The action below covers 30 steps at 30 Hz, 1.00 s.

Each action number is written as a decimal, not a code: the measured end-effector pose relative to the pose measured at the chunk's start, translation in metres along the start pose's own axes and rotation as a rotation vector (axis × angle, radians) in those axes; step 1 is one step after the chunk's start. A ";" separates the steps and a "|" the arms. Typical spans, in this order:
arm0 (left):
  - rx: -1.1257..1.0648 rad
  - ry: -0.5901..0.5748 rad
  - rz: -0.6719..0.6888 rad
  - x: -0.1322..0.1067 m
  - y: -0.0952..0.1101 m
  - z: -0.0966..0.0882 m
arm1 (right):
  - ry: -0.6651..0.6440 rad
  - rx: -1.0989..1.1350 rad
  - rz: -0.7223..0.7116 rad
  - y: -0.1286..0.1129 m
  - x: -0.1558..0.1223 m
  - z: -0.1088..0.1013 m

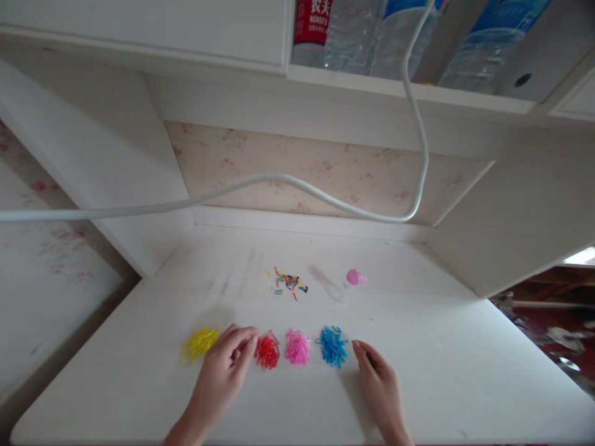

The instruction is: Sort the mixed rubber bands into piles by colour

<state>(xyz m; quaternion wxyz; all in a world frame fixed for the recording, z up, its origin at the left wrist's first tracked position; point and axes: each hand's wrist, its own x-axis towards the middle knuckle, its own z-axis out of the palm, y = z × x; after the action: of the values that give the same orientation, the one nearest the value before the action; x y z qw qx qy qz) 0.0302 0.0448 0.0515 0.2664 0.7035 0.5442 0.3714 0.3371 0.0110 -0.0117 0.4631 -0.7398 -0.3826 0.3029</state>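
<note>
My left hand is over the desk between the yellow rubber bands and the red rubber bands. Its thumb and forefinger are pinched together at the red pile's left edge; anything between them is too small to make out. My right hand is just right of the blue rubber bands, its fingertips also closed in a pinch, the contents unclear. Between the red and blue piles lies a heap of pink rubber bands.
Farther back on the white desk lie a scatter of mixed-colour bands and a small round pink object. A white cable crosses the view in front. Water bottles stand on the shelf above.
</note>
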 end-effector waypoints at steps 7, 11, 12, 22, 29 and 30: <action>-0.011 0.326 -0.207 -0.063 -0.077 -0.020 | -0.236 -0.330 -0.251 -0.061 0.011 0.043; -0.054 0.442 -0.280 -0.064 -0.089 -0.019 | -0.411 -0.702 -0.390 -0.100 0.022 0.097; -0.058 0.442 -0.284 -0.063 -0.090 -0.019 | -0.435 -0.799 -0.391 -0.106 0.026 0.111; -0.043 0.378 -0.247 -0.067 -0.097 -0.024 | -0.459 -0.906 -0.413 -0.114 0.049 0.176; -0.055 0.328 -0.235 -0.066 -0.095 -0.027 | -0.396 -0.659 -0.340 -0.108 0.057 0.177; -0.057 0.327 -0.235 -0.066 -0.094 -0.027 | -0.387 -0.597 -0.320 -0.107 0.060 0.175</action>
<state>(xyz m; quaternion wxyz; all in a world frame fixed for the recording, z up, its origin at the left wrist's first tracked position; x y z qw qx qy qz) -0.0540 0.0059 -0.0215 0.2358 0.5576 0.6479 0.4623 0.1973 0.1709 0.0129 0.1882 -0.7023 -0.6447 0.2360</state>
